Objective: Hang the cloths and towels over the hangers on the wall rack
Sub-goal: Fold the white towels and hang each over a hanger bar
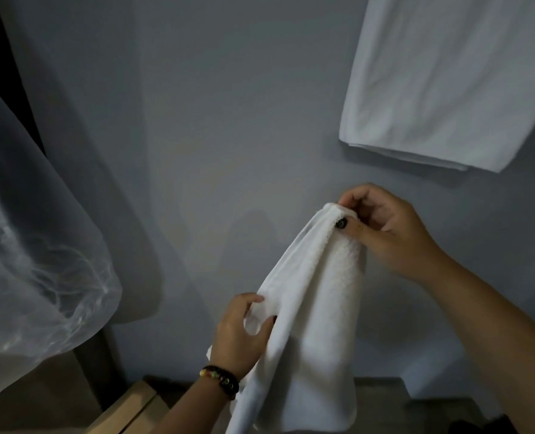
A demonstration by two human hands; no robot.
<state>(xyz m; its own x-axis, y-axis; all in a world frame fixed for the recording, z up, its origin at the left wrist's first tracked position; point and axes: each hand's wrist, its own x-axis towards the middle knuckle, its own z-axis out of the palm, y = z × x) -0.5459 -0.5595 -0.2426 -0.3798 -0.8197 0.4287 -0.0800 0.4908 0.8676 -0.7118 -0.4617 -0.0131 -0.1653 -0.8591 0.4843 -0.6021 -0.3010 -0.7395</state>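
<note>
A white towel (pixel 310 324) hangs in front of me, held up by both hands. My right hand (pixel 385 227) pinches its top corner between thumb and fingers. Lower down, my left hand (pixel 241 333), with a beaded bracelet on the wrist, grips the towel's left edge. Another white cloth (pixel 441 79) hangs flat against the grey wall at the upper right; its top and whatever it hangs from are out of frame. No hanger or rack is visible.
A sheer white curtain (pixel 31 245) billows at the left, with a dark gap behind it. Light wooden furniture (pixel 134 405) shows at the bottom edge below the towel. The grey wall (pixel 216 126) fills the middle.
</note>
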